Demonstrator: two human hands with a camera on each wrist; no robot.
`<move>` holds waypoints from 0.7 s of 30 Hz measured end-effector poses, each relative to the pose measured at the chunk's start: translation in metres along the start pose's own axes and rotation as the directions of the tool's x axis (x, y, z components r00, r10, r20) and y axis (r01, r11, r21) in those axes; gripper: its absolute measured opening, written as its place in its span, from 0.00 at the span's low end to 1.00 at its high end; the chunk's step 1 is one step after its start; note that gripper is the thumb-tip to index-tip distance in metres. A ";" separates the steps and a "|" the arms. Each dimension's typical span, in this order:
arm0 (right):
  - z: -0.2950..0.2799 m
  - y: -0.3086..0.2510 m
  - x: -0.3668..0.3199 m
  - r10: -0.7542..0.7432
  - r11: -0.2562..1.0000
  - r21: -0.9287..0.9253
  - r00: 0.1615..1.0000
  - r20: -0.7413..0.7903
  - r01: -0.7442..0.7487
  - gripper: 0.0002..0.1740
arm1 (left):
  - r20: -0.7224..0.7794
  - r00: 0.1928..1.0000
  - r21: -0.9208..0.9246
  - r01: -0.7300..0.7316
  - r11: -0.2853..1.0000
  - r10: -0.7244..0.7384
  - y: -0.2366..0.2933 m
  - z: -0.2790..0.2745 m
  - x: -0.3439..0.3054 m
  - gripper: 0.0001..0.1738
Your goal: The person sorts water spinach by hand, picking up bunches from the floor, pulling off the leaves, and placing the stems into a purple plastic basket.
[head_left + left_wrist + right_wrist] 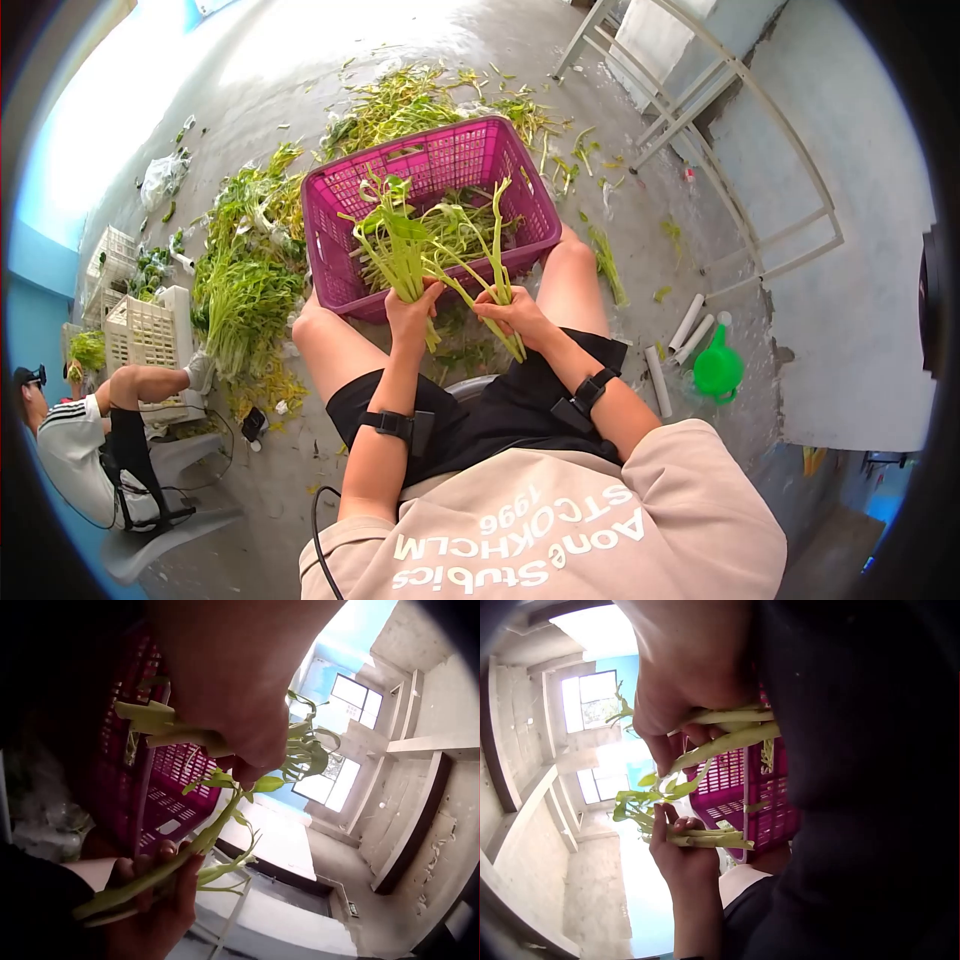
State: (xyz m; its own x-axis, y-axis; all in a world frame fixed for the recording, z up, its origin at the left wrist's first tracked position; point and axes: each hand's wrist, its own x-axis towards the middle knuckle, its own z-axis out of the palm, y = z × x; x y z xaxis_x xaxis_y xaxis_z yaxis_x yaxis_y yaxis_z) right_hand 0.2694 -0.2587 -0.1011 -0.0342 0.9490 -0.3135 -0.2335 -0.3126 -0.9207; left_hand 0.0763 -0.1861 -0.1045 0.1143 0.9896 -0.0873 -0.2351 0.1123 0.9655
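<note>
My left hand (pixel 408 318) grips a bunch of water spinach (pixel 402 262), leafy tops up and thick cut stems below the fist. In my right hand (pixel 515 312) are a few longer water spinach stalks (pixel 497 235), sparsely leaved and spread apart at the top. Seen in the left wrist view, the left fingertips are right at a leafy side shoot (pixel 268 784) of the right hand's stalk. Both hands are over the near rim of a magenta plastic basket (pixel 328 235), between the knees. Loose greens (pixel 470 225) lie inside it.
Heaps of greens (pixel 245 290) cover the floor left of and behind the basket. White crates (pixel 145 330) and a seated person (pixel 80 450) are at left. To the right are a metal frame (pixel 735 70), white pipes (pixel 685 320) and a green plastic container (pixel 717 370).
</note>
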 end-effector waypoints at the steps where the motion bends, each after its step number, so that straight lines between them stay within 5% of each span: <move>1: 0.002 -0.002 -0.001 0.008 0.999 -0.031 1.000 -0.019 -0.009 0.10 | 0.010 1.000 0.024 0.007 1.000 -0.007 0.000 0.001 -0.001 0.06; 6: 0.002 -0.003 -0.001 0.032 0.997 -0.075 0.998 -0.044 -0.035 0.11 | 0.008 1.000 -0.005 0.005 1.000 -0.005 -0.004 -0.005 0.002 0.05; 9: 0.005 -0.006 -0.002 0.053 0.988 -0.143 0.996 -0.072 -0.063 0.13 | 0.036 0.999 -0.230 0.043 0.972 -0.036 -0.004 -0.009 0.004 0.08; 21: 0.002 0.014 0.008 -0.074 0.973 -0.229 0.985 -0.158 0.037 0.12 | 0.171 0.981 -0.092 0.104 0.990 -0.087 -0.004 -0.002 -0.003 0.06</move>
State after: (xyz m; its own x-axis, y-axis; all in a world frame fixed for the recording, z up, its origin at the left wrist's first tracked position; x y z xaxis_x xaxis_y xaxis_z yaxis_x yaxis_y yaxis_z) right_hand 0.2639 -0.2557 -0.1157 0.1371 0.9511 -0.2769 -0.0063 -0.2787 -0.9604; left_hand 0.0746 -0.1896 -0.1089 0.2979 0.9460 -0.1277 -0.3094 0.2223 0.9246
